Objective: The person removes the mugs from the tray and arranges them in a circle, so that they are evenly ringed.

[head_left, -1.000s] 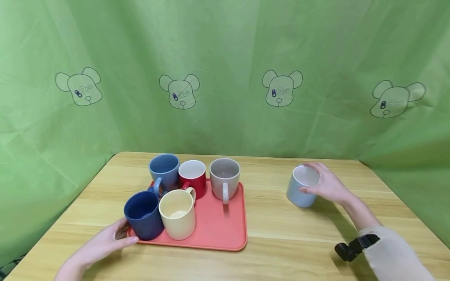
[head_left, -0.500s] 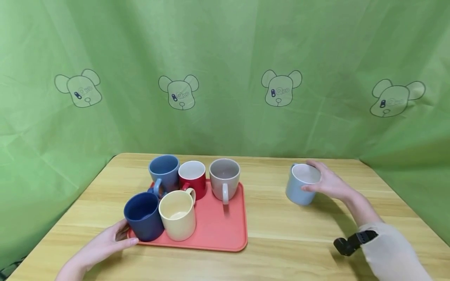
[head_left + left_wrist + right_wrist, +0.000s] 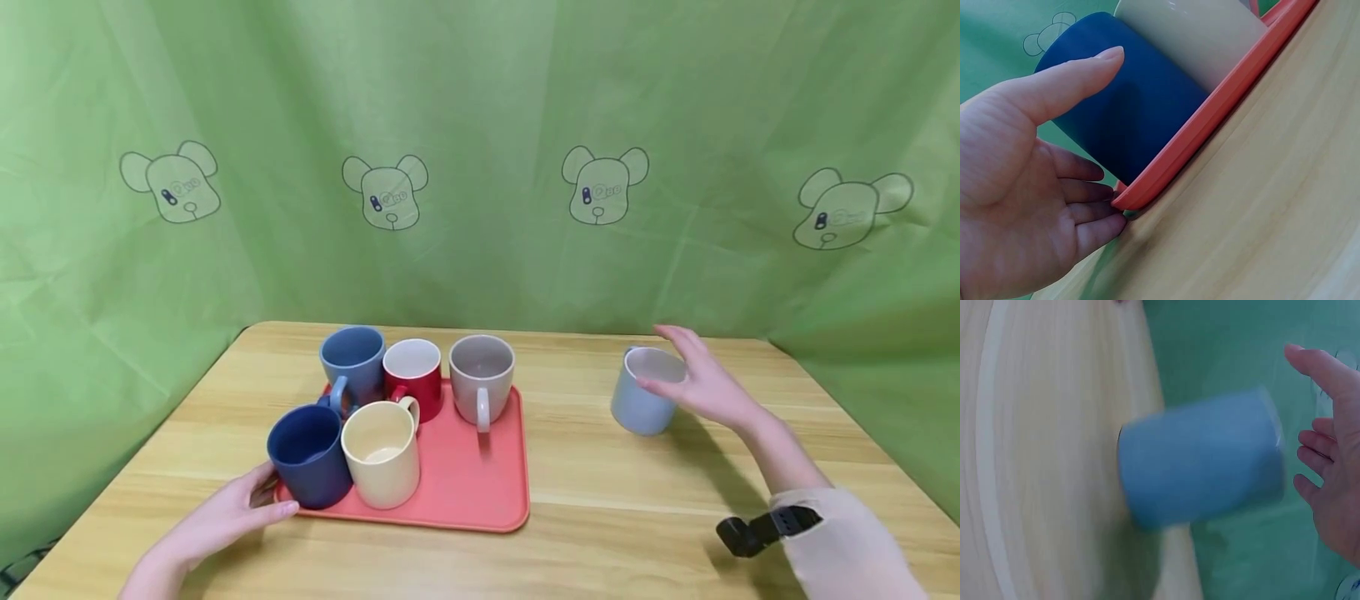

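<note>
At the right of the table, a light blue mug [image 3: 640, 406] stands upright, its handle on the far side, mostly hidden. My right hand [image 3: 705, 379] hovers at its rim with thumb and fingers spread; the right wrist view shows a gap between hand and mug. On the left, my left hand [image 3: 221, 518] rests its fingertips against the near left corner of a red tray [image 3: 474, 487]. Its thumb lies in front of a navy mug [image 3: 1129, 119] standing in that corner. A cream mug [image 3: 386, 473] stands right beside the navy one.
A medium-blue mug [image 3: 363, 371], a red mug [image 3: 422, 394] with a white inside and a grey mug [image 3: 475, 394] stand along the tray's back. Bare wood table [image 3: 577, 492] lies between tray and light blue mug. A green curtain [image 3: 495, 258] hangs behind.
The light blue mug has turned, bringing its handle into sight at the far side. My right hand has let go and lifted slightly off it. The left hand stays at the tray corner.
</note>
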Demonstrator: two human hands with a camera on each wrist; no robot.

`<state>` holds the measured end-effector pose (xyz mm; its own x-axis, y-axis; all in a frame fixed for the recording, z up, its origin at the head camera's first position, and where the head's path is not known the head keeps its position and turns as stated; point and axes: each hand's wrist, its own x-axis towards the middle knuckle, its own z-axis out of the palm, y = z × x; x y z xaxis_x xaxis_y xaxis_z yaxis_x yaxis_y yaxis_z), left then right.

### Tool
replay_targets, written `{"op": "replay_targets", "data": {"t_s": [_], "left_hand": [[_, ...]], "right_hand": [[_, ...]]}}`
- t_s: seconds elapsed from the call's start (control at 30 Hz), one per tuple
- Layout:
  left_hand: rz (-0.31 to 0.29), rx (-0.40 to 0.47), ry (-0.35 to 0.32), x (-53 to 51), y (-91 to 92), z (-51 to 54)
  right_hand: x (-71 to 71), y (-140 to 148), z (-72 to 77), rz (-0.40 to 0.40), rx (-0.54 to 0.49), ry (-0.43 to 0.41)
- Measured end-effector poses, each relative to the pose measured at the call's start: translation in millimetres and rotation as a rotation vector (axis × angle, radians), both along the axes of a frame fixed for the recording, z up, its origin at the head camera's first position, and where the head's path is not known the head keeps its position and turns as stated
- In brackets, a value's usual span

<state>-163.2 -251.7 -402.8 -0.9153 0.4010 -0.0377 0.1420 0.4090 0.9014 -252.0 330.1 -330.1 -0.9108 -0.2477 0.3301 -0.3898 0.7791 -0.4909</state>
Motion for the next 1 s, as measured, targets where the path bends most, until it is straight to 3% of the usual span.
{"op": "replay_targets", "data": {"t_s": [0.13, 0.3, 0.37, 0.47, 0.7, 0.83, 1.0], "left_hand": [[-0.006, 0.000, 0.013, -0.5, -0.4, 1.0], [-0.014, 0.007, 0.034, -0.2, -1.0, 0.7], [-0.018, 0.006, 0.049, 0.0, -1.4, -0.2], [-0.013, 0.002, 0.050, 0.6, -1.8, -2.0], [0.007, -0.009, 0.033, 0.4, -0.7, -3.5], [0.023, -0.017, 0.018, -1.0, 0.1, -2.7], [0.025, -0.011, 0.013, -2.1, -0.3, -1.9]], "right_hand": [[7.9, -27.1, 11.4, 0.040, -0.018, 0.090], [17.2, -71.3, 15.9, 0.082, -0.102, 0.290], [22.4, -91.0, 17.6, 0.103, -0.140, 0.320], [32.2, -121.4, 19.1, 0.159, -0.190, 0.263], [53.6, -183.6, 15.3, 0.249, -0.243, 0.040], [60.0, -210.8, 11.9, 0.277, -0.278, -0.089], [64.0, -239.4, 3.6, 0.311, -0.277, -0.173]]}}
